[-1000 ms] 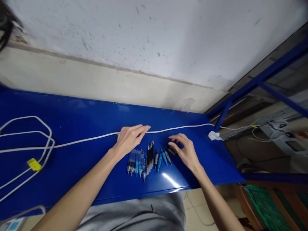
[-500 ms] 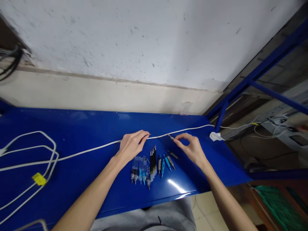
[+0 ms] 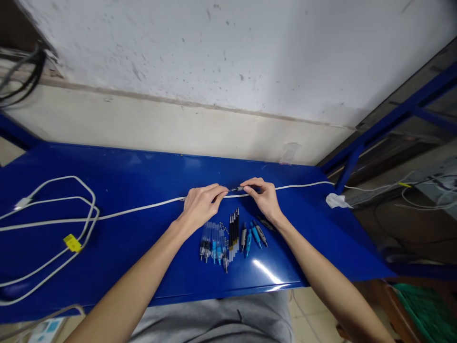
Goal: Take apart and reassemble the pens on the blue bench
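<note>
My left hand (image 3: 203, 202) is closed in a pinch above the blue shelf. What its fingertips grip is mostly hidden; a thin dark end shows there. Facing it, my right hand (image 3: 264, 197) pinches a small dark grey pen part (image 3: 238, 188) that points left, its tip at my left fingertips. Below the hands lie several clear pen barrels (image 3: 213, 243) with black or blue ends. Beside them are several ink refills (image 3: 233, 233), tips up. Grey and blue pen grips (image 3: 256, 236) lie to their right, one dark piece partly under my right wrist.
A white cable (image 3: 139, 208) crosses the blue shelf (image 3: 143, 171) behind the hands and loops at the left, with a yellow tag (image 3: 73, 243). Crumpled white tissue (image 3: 337, 200) lies at the right end. A wall (image 3: 214, 128) stands behind; a blue metal frame (image 3: 378, 128) rises at right.
My right hand has moved left with the pen part, bringing it up to my left fingertips. The part has turned more level. The camera view has shifted slightly.
</note>
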Motion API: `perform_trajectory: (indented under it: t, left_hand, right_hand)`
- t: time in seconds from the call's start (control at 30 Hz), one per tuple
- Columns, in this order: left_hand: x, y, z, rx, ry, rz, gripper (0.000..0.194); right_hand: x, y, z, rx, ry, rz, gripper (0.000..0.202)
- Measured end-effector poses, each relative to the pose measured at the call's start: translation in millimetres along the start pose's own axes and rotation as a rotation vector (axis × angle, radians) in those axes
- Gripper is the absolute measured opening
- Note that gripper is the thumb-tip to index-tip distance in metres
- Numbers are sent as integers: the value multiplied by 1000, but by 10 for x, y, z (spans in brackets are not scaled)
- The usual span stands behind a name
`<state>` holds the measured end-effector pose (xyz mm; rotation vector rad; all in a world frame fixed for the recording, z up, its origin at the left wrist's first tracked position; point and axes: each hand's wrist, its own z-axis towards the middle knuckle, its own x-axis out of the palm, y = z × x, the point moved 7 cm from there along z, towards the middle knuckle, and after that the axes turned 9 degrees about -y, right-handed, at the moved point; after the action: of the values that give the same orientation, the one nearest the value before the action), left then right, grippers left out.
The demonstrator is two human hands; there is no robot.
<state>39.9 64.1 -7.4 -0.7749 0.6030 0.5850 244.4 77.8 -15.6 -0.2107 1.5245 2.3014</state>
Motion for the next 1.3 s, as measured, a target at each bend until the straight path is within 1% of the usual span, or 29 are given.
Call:
perform_trajectory:
  t: [0.13, 0.2, 0.33, 0.43, 0.5, 0.63, 0.73, 0.83, 0.9, 0.97, 1.03, 1.13, 1.17, 1.23, 1.3]
  left_hand:
    - [19, -29, -11, 4, 10, -10, 25]
    - [25, -44, -14, 12, 16, -11, 24]
    - [23, -48, -8, 26, 19, -24, 25]
    - [43, -59, -6, 56, 56, -32, 27]
    - [69, -92, -12, 87, 101, -42, 34]
    - [115, -182, -24, 106, 189, -21, 58]
    - [117, -256, -20, 108, 213, -52, 71]
    - [90, -366, -19, 181, 197, -172, 76]
    - [72, -401, -23, 214, 187, -185, 78]
    - [60, -398, -28, 233, 187, -132, 78]
    - [54, -376, -34, 261, 192, -64, 75]
    - [24, -315, -23, 312, 148, 30, 69]
    - [2, -294, -11, 331, 113, 63, 64]
    - [-48, -274, 10, 382, 40, 123, 48]
    - [-75, -278, 21, 425, 17, 169, 34]
  right_hand:
    - [62, 18, -20, -5, 43, 41, 11]
    - [70, 12, -20, -6, 45, 59, 11]
    - [35, -20, -28, 49, -13, 85, 17]
    - [18, 16, -67, 83, -76, 87, 21]
    - [58, 109, -115, 41, -66, 48, 19]
    - [196, 373, -231, -147, 46, -2, 13]
    - [204, 498, -266, -252, 69, -10, 9]
    - [141, 491, -236, -242, 14, -71, 12]
    - [103, 456, -210, -213, -30, -137, 21]
    - [101, 435, -196, -209, -33, -206, 37]
    - [117, 428, -188, -218, -10, -247, 49]
    - [126, 428, -179, -227, 14, -243, 58]
    - [128, 425, -176, -228, 24, -236, 60]
    - [137, 405, -173, -219, 58, -232, 64]
    - [149, 369, -173, -199, 106, -235, 67]
